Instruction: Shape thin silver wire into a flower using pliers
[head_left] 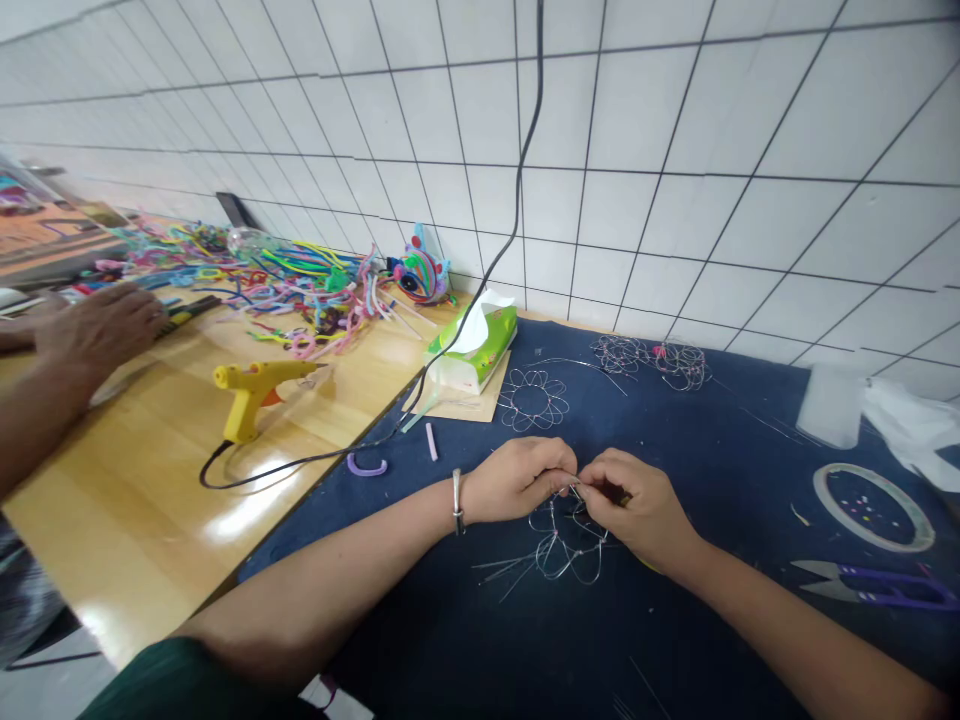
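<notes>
My left hand (521, 478) and my right hand (637, 500) meet fingertip to fingertip over the dark blue cloth. Both pinch the upper edge of a wire flower (559, 560), whose thin silvery loops hang below my fingers with tiny beads at the joints. Several straight wire ends (506, 575) stick out to its left. Part of the flower is hidden behind my fingers. A finished-looking looped wire ring (534, 400) lies flat just beyond my left hand. Farther back are tangled wire pieces (682, 365) with small beads.
Purple-handled thread snips (877, 585) and a round rimmed dish (825, 490) with beads lie right. A green tissue pack (480, 345) sits at the back. On the wooden table, a yellow glue gun (255, 395), pipe cleaners (322, 280) and another person's hand (97, 325) are at left.
</notes>
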